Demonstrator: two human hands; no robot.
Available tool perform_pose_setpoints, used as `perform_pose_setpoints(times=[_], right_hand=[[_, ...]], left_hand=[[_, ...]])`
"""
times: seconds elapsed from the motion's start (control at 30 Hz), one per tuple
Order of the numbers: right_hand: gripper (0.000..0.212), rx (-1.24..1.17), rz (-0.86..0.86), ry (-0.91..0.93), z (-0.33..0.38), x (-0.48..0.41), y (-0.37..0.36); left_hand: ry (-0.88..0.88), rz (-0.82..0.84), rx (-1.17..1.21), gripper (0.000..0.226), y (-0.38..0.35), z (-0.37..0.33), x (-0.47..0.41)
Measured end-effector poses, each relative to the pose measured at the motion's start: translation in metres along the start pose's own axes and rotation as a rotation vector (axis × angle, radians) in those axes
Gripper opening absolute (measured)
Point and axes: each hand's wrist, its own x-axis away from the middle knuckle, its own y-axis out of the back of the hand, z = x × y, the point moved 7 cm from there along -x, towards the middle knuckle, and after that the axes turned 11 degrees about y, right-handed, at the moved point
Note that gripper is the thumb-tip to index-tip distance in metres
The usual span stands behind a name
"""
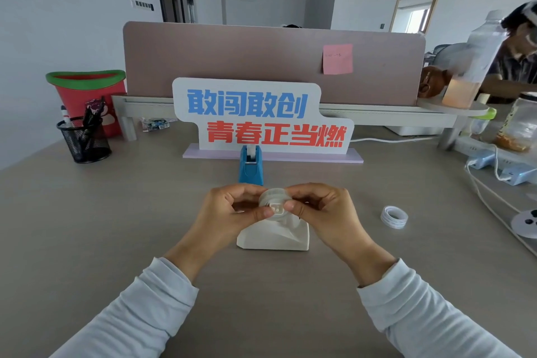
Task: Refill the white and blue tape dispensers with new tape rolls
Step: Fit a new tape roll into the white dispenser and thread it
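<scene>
Between the two hands, a clear tape roll [274,200] is pinched: left hand [232,209] and right hand [322,209] both curl closed on it. Directly beneath them sits the white dispenser [273,238]; beyond the knuckles stands the blue dispenser [250,167]. Right of the right hand lies a spare tape roll [394,216] on the desk [116,212].

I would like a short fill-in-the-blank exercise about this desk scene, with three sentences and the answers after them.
1. Both hands, left and right, hold a clear tape roll above the ____ tape dispenser.
2. The blue tape dispenser stands in front of the ____ with blue and red characters.
3. A spare tape roll lies on the desk to the ____ of the hands.

Missing words: white; sign; right
</scene>
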Motion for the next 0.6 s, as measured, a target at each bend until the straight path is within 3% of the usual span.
perform_pose_setpoints(times=[0.33,0.6], right_hand=[[0.023,-0.026,0.036,0.018,0.0016,-0.0002,-0.0015],[0.021,0.036,0.012,0.038,0.0021,0.0008,-0.0011]], left_hand=[[-0.004,-0.073,0.143,0.022,0.0027,0.0011,0.0006],[-0.012,-0.010,0.143,0.027,0.0015,-0.0006,0.0001]])
